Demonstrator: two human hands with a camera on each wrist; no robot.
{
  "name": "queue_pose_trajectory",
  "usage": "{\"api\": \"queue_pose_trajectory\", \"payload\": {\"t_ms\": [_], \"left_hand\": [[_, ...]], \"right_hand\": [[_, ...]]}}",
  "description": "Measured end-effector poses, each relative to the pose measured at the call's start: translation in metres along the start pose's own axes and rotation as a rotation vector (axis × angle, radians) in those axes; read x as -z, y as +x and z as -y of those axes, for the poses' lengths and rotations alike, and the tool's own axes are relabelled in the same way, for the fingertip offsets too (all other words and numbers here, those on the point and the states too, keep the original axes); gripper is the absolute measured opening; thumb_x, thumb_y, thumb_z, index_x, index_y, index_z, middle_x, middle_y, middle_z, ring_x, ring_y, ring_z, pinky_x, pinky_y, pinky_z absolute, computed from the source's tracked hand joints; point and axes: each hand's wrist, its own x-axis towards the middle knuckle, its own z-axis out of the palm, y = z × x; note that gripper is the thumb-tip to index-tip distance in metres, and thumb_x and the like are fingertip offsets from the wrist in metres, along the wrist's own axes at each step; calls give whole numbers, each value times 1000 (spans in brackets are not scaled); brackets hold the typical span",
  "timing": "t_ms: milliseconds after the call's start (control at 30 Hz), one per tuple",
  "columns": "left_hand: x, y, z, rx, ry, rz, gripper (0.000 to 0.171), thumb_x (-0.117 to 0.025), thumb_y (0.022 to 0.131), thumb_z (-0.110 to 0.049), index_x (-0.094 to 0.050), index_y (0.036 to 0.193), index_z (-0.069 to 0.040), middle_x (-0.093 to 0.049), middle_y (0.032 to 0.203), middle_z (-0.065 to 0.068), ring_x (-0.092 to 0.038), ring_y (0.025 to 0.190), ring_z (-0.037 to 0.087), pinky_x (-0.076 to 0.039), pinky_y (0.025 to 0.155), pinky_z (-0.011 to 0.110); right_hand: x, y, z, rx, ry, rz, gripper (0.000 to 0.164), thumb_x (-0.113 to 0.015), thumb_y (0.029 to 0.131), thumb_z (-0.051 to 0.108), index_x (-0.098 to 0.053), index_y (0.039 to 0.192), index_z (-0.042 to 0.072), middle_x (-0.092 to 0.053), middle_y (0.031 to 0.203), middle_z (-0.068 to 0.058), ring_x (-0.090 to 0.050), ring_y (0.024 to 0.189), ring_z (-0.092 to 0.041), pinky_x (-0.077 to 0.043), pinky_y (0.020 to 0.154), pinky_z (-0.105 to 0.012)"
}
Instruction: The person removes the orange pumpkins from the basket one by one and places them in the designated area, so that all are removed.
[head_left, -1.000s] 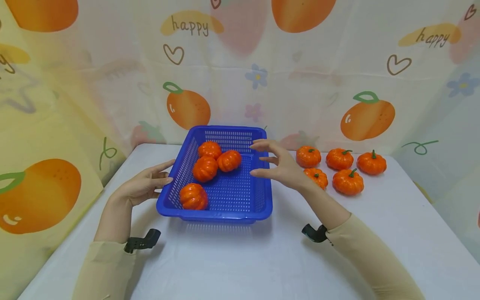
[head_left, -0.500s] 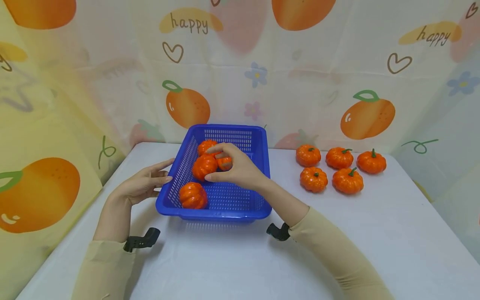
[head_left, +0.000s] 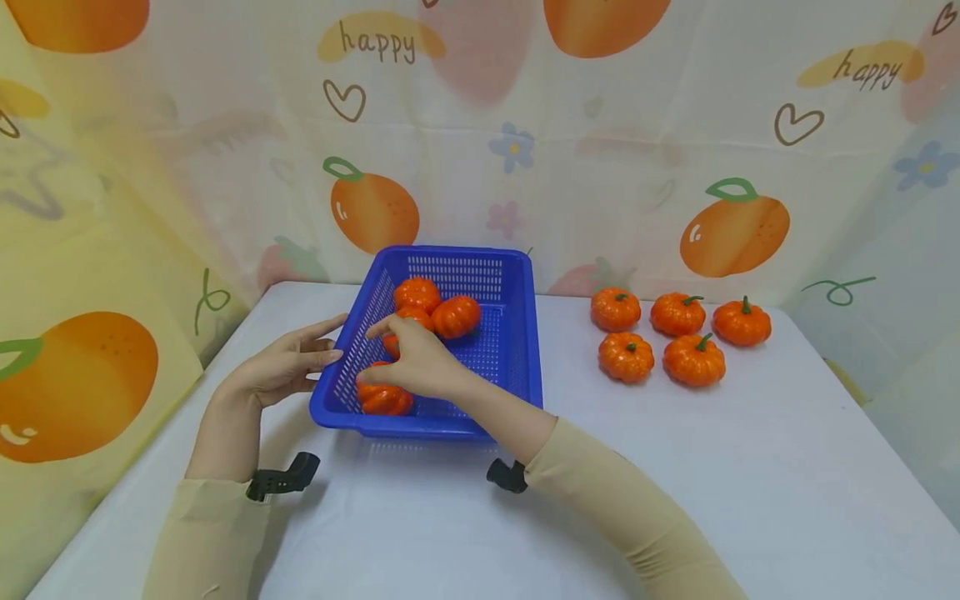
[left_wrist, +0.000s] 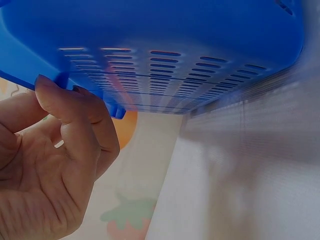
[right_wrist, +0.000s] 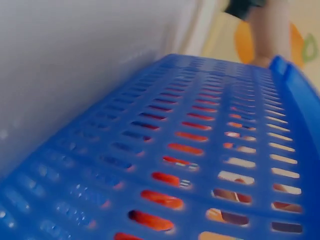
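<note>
A blue plastic basket (head_left: 442,427) with slotted walls holds several small orange pumpkins, among them a far one (head_left: 417,293), one to its right (head_left: 457,317) and a near-left one (head_left: 386,400). My left hand (head_left: 281,367) is at the basket's left rim; in the left wrist view its bent fingers (left_wrist: 75,115) meet the rim's underside. Inside the basket, my right hand (head_left: 423,362) hovers with thumb and forefinger spread apart, nothing between them. It overlaps the near-left pumpkin and one behind it. The right wrist view shows mainly the slotted basket wall (right_wrist: 150,140), orange showing through.
Several more orange pumpkins with green stems stand on the white table (head_left: 780,467) right of the basket, such as a near one (head_left: 694,362) and a rightmost one (head_left: 741,322). A fruit-printed curtain (head_left: 600,150) hangs right behind the table.
My right hand has come from the basket's right rim across the pumpkins to its near-left part, and its fingers have stayed spread. Left hand and basket keep their place.
</note>
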Motion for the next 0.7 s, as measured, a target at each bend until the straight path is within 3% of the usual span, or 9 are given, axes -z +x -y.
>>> {"api": "queue_pose_trajectory", "payload": {"t_ms": [267, 500, 600, 700], "left_hand": [[1, 2, 1, 3, 9, 0, 75, -53, 102, -22, -6, 160, -16, -58, 107, -4, -65, 93, 10, -58, 84, 32], [1, 2, 1, 11, 13, -6, 75, -53, 102, -22, -7, 160, -17, -58, 108, -4, -65, 94, 12, -57, 86, 34], [1, 2, 1, 18, 17, -12, 75, -53, 102, -22, -7, 160, -17, -57, 108, -3, -65, 94, 12, -57, 86, 33], [1, 3, 1, 18, 12, -12, 75, -54, 102, -22, -7, 160, -17, -57, 108, -3, -65, 94, 11, -57, 86, 33]], "right_hand": [[-12, 2, -6, 39, -240, 145, 64, -73, 88, 33, -46, 144, 16, -52, 145, -8, -50, 132, -24, -47, 109, -40], [-14, 1, -8, 59, -435, 244, 67, -66, 94, 28, -35, 154, 29, -42, 155, -7, -37, 145, -26, -32, 120, -49], [-14, 0, -10, 41, -474, 254, 64, -65, 94, 29, -38, 152, 31, -41, 155, -9, -37, 143, -28, -35, 118, -49], [-13, -1, -12, 26, -459, 233, 57, -68, 92, 30, -45, 144, 27, -47, 145, -10, -49, 130, -27, -44, 111, -45]]}}
